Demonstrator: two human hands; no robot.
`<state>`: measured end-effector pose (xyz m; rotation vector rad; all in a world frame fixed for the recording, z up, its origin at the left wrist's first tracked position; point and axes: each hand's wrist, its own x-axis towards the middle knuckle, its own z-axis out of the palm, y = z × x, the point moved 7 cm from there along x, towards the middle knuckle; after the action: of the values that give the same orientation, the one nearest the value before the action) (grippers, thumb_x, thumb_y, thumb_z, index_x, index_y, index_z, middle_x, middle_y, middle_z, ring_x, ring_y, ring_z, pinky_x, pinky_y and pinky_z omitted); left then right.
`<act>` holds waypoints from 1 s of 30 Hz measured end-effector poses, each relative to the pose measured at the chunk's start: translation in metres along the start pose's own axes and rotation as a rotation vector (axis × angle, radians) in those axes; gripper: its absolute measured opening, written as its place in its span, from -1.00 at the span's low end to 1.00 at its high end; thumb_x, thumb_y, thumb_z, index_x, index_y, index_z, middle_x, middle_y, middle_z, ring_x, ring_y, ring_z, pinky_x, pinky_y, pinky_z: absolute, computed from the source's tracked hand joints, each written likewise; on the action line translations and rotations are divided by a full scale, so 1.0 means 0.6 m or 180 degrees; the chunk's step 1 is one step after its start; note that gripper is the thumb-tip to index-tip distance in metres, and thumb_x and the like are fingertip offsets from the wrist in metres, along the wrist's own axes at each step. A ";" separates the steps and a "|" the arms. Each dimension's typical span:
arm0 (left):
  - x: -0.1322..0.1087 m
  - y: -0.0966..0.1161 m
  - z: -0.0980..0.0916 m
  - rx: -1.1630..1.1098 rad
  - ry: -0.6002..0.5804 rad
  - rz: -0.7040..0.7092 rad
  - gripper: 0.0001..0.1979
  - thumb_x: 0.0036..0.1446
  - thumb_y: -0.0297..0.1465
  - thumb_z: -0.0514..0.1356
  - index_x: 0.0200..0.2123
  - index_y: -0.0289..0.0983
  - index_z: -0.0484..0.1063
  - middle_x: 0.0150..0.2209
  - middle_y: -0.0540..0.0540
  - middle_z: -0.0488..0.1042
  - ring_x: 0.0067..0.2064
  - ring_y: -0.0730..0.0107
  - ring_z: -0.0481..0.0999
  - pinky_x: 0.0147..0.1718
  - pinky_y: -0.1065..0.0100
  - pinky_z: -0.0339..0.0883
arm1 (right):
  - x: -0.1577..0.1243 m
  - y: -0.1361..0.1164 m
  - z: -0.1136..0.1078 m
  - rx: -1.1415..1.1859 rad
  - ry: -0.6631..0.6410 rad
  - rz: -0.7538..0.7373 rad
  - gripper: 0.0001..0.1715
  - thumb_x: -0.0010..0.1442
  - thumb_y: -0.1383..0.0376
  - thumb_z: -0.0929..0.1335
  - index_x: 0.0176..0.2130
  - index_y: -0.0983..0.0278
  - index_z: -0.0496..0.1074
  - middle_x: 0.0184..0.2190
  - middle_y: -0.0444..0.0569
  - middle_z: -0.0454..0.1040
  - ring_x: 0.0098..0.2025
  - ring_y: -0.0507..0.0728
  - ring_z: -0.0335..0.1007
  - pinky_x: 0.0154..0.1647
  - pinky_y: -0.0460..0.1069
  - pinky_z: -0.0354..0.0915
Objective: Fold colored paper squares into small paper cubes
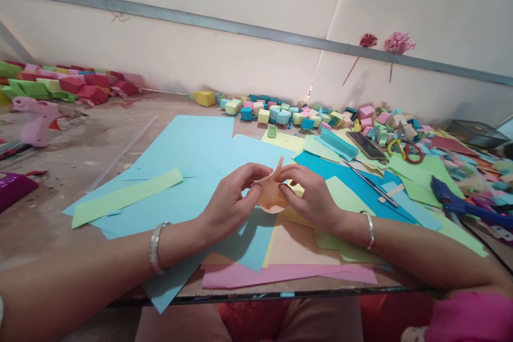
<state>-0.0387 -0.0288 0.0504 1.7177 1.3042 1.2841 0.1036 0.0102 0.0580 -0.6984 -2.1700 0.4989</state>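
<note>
Between my two hands is a small piece of peach paper (273,196), curled into a rounded, open shape with a strip sticking up at its top. My left hand (236,192) pinches its left side between thumb and fingers. On the other side, my right hand (310,192) grips the paper near the upright strip. Both hands hover over light blue sheets (192,144) and a peach sheet (300,240) on the table. A pale green strip (128,197) lies across the blue paper to the left of my hands.
Small folded paper boxes (276,112) line the wall. At right lie scissors (405,150), a phone (366,145), a pen (371,183) and a blue glue gun (460,200). A pink glue gun (36,120) stands at left. Pink paper (280,276) lies along the table's front edge.
</note>
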 end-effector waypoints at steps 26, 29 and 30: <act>-0.001 0.000 0.011 -0.0004 -0.0253 0.0372 -0.79 0.21 -0.34 0.18 -0.09 -0.26 0.41 -0.03 -0.17 0.45 -0.04 0.27 0.51 -0.08 0.24 0.49 | 0.002 0.036 0.005 0.1143 0.0043 0.0874 -0.89 0.14 0.36 0.31 -0.36 0.25 0.46 -0.33 -0.09 0.49 -0.26 0.05 0.39 -0.34 -0.09 0.32; 0.001 0.003 0.014 0.0259 -0.0415 0.0550 -0.74 0.21 -0.32 0.18 -0.04 -0.23 0.44 0.02 -0.19 0.41 0.02 0.25 0.46 -0.09 0.27 0.50 | -0.001 0.049 0.000 0.1188 0.0178 0.1094 -0.87 0.13 0.34 0.33 -0.25 0.26 0.43 -0.26 -0.05 0.50 -0.28 0.05 0.41 -0.31 -0.06 0.35; 0.001 0.004 0.016 0.0314 -0.0501 0.0579 -0.71 0.20 -0.32 0.19 -0.01 -0.22 0.43 0.04 -0.20 0.40 0.04 0.25 0.45 -0.10 0.28 0.50 | -0.002 0.052 0.000 0.1192 0.0187 0.1114 -0.86 0.13 0.33 0.33 -0.24 0.26 0.42 -0.25 -0.05 0.50 -0.28 0.05 0.42 -0.29 -0.05 0.35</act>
<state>-0.0287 -0.0281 0.0493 2.0024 1.1593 1.1721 0.1140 0.0337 0.0400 -0.8689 -1.8315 1.0226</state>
